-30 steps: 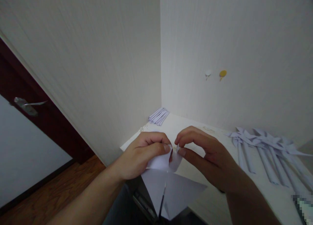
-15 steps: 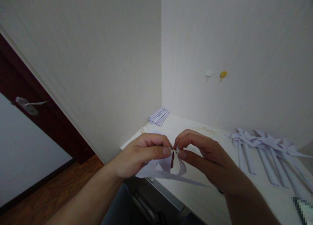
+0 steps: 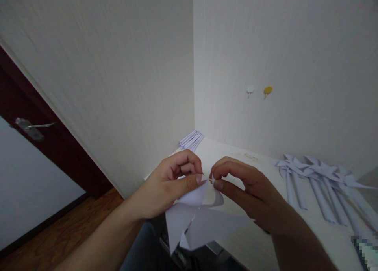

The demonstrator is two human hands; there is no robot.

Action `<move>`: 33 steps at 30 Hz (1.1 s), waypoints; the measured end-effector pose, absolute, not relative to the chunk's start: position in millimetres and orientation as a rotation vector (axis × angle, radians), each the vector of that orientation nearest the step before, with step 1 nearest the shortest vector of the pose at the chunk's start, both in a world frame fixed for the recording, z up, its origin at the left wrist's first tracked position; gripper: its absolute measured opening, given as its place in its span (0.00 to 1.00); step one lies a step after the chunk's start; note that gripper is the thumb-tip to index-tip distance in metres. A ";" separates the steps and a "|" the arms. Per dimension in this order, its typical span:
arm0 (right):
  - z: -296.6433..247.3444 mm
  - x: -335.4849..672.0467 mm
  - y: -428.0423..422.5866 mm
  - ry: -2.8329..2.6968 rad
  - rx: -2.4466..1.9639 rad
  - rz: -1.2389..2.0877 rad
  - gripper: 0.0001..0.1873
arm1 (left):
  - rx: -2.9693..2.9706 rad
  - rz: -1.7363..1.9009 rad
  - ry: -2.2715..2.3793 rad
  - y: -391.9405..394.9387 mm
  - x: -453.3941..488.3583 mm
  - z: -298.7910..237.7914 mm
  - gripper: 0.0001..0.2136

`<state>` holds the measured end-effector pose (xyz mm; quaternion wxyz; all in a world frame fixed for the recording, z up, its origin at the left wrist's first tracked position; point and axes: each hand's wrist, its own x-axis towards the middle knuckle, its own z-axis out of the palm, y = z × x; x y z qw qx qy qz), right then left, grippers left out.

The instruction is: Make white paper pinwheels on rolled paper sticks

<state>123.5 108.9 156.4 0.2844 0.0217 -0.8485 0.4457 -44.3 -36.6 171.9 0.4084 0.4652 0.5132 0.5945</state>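
My left hand (image 3: 177,182) is closed in a pinch on one pointed tip of a cut white paper pinwheel sheet (image 3: 206,223). Close by on the right, my right hand (image 3: 240,180) pinches another curled strip of the same paper. A tiny tan piece (image 3: 210,180), too small to name, shows between the two sets of fingertips. Below the hands the sheet's wide blades hang down over the table's front edge, with slits cut into them.
A bundle of rolled paper sticks (image 3: 191,140) lies in the table's back corner. Several finished paper pinwheels (image 3: 320,170) on paper sticks lie at the right. Two hooks, one white (image 3: 250,89) and one yellow (image 3: 267,90), are on the wall. A blurred-out object (image 3: 366,249) lies lower right.
The paper sheet has swung down and turned, so its broad blades now face me. My left fingers have shifted their pinch on the tip; my right hand stays nearly in place.
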 end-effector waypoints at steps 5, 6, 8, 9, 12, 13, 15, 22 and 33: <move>158.1 125.5 108.3 -2.298 0.078 1.167 0.05 | 1.310 1.563 1.342 -39.5 -44.2 173.7 0.07; 158.1 125.8 108.3 -2.298 0.078 1.159 0.04 | 1.341 1.560 1.350 -40.1 -44.5 174.6 0.06; 158.2 126.2 108.5 -2.300 0.079 1.140 0.04 | 1.379 1.553 1.360 -40.9 -45.4 175.8 0.04; 158.2 126.3 108.7 -2.305 0.077 1.129 0.04 | 1.390 1.550 1.363 -41.0 -45.9 176.1 0.04; 158.8 126.6 108.8 -2.322 0.070 1.085 0.04 | 1.419 1.547 1.400 -40.8 -46.8 176.5 0.03; 159.1 126.6 108.7 -2.327 0.065 1.069 0.04 | 1.428 1.542 1.426 -40.6 -46.9 176.7 0.03; 159.6 126.3 108.2 -2.332 0.060 1.036 0.04 | 1.450 1.532 1.475 -40.4 -47.1 177.8 0.02; 158.2 124.3 107.2 -2.325 0.028 0.881 0.04 | 1.521 1.490 1.663 -39.9 -46.6 183.2 0.02; 159.7 122.8 105.4 -2.380 -0.039 0.779 0.04 | 1.531 1.411 1.829 -41.2 -44.9 181.6 0.02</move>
